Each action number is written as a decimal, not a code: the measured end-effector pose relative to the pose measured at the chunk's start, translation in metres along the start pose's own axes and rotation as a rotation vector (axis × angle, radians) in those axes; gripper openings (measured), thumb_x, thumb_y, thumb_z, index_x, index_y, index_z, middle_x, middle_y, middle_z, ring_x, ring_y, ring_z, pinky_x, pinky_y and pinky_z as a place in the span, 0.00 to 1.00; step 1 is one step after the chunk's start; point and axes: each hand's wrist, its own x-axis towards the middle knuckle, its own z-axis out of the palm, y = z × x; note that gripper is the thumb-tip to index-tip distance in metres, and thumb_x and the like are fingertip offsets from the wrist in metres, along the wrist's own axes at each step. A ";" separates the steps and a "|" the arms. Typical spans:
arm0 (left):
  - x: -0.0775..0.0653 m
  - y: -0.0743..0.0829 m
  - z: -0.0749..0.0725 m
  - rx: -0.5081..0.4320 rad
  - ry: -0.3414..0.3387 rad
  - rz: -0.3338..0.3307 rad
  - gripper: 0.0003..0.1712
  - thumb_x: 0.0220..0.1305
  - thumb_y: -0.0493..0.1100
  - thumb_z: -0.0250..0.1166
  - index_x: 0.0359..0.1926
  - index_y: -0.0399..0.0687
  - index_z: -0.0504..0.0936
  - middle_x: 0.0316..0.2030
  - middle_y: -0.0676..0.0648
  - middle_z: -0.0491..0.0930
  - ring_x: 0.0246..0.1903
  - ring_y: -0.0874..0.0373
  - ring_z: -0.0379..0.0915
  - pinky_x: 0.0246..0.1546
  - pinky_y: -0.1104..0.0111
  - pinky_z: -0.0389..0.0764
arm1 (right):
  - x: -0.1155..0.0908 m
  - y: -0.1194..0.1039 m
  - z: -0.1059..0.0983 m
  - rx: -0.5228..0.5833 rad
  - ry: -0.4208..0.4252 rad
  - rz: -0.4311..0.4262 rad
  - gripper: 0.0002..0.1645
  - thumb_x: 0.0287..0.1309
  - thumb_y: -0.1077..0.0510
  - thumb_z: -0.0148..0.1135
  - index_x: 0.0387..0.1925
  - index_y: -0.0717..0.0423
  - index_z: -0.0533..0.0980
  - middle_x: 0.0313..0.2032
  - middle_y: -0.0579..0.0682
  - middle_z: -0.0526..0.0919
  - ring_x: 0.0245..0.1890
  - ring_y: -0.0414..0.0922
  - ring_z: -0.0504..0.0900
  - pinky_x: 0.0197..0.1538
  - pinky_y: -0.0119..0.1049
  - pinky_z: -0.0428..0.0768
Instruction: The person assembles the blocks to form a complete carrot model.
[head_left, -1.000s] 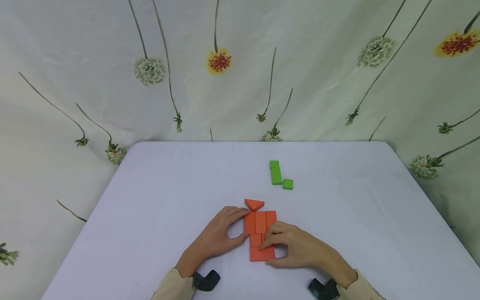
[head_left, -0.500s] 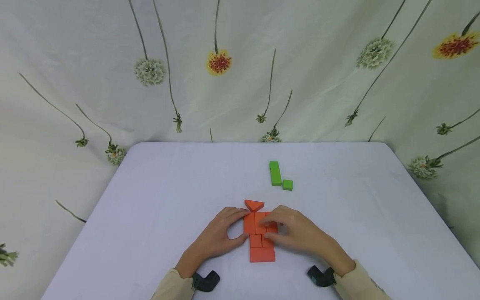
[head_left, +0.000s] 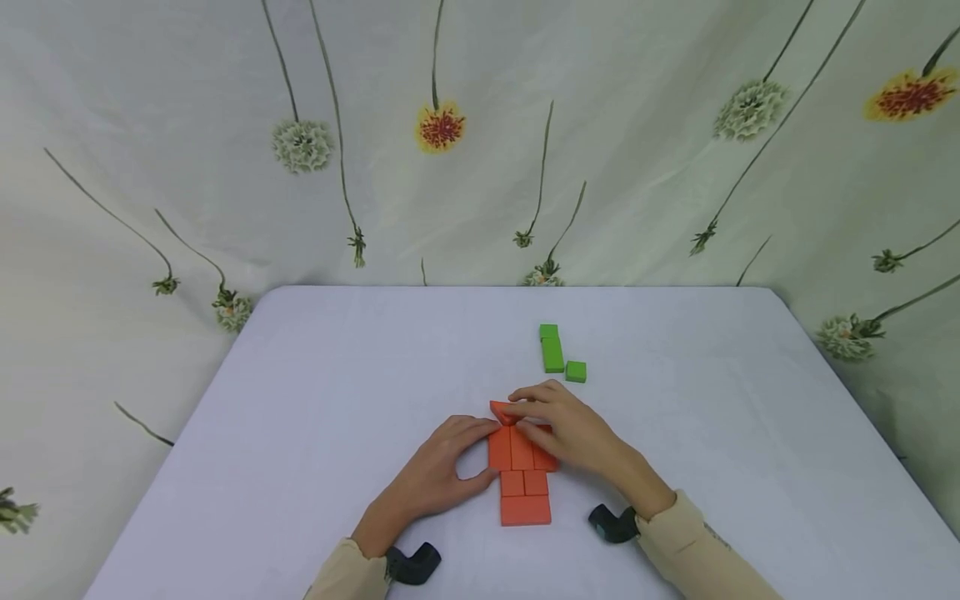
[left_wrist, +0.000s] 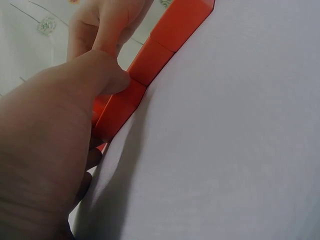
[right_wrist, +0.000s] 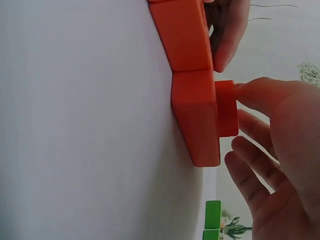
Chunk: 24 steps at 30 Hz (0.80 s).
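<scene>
Several orange blocks lie flat and joined on the white table, with three upright rectangles in one row, two small squares (head_left: 523,483) nearer and a wide rectangle (head_left: 525,511) nearest. My left hand (head_left: 431,467) holds the left rectangle (head_left: 498,452) between its index fingertip at the far corner and its thumb at the near corner. My right hand (head_left: 573,429) pinches an orange triangular block (head_left: 498,410) just beyond the row, partly covered by the fingers. In the right wrist view the right thumb meets an orange piece (right_wrist: 227,110) behind the row's end block (right_wrist: 195,117).
Farther back on the table (head_left: 360,358) are a green rectangle (head_left: 552,354), a small green block (head_left: 548,331) at its far end and a green cube (head_left: 576,372) beside it. A flowered cloth (head_left: 637,167) hangs behind the table's far edge.
My right hand has moved away from me, from the near blocks past the right rectangle to the triangular block, which it now pinches. The left hand has stayed in place.
</scene>
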 end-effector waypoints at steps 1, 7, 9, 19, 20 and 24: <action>0.000 0.000 0.000 0.002 -0.001 -0.001 0.32 0.61 0.49 0.75 0.66 0.49 0.80 0.61 0.53 0.81 0.62 0.57 0.73 0.64 0.57 0.79 | 0.000 0.000 0.001 -0.005 -0.001 0.012 0.22 0.69 0.57 0.66 0.63 0.45 0.81 0.59 0.45 0.82 0.58 0.44 0.76 0.57 0.40 0.82; 0.000 -0.001 0.001 -0.001 -0.003 -0.005 0.32 0.61 0.49 0.75 0.65 0.50 0.80 0.60 0.54 0.81 0.62 0.57 0.73 0.64 0.58 0.79 | 0.001 -0.001 0.001 0.001 0.046 0.075 0.18 0.62 0.54 0.72 0.54 0.46 0.85 0.48 0.40 0.88 0.50 0.40 0.78 0.50 0.36 0.83; -0.001 -0.001 0.001 0.000 -0.001 -0.008 0.32 0.61 0.49 0.75 0.65 0.50 0.80 0.60 0.54 0.81 0.62 0.57 0.73 0.63 0.58 0.79 | 0.002 0.000 0.002 -0.005 0.062 0.087 0.17 0.61 0.55 0.74 0.52 0.46 0.86 0.45 0.39 0.89 0.47 0.39 0.78 0.48 0.35 0.83; -0.002 -0.001 0.004 0.002 0.002 -0.008 0.32 0.61 0.49 0.75 0.65 0.50 0.80 0.60 0.54 0.81 0.62 0.57 0.73 0.63 0.59 0.80 | 0.002 0.002 0.004 -0.022 0.128 0.116 0.16 0.60 0.55 0.75 0.50 0.49 0.87 0.40 0.40 0.89 0.43 0.39 0.80 0.47 0.36 0.83; -0.002 -0.001 0.004 0.006 0.007 -0.001 0.32 0.61 0.49 0.75 0.65 0.49 0.80 0.60 0.54 0.81 0.62 0.57 0.73 0.63 0.59 0.80 | 0.002 0.002 0.004 -0.021 0.131 0.115 0.17 0.59 0.55 0.75 0.50 0.50 0.87 0.41 0.40 0.89 0.43 0.39 0.80 0.47 0.36 0.83; -0.001 -0.002 0.003 0.009 0.009 0.001 0.32 0.60 0.49 0.75 0.65 0.49 0.80 0.59 0.54 0.81 0.62 0.57 0.73 0.63 0.59 0.80 | 0.001 0.001 0.000 -0.011 0.149 0.100 0.18 0.59 0.56 0.76 0.51 0.51 0.86 0.41 0.41 0.88 0.44 0.39 0.81 0.47 0.36 0.84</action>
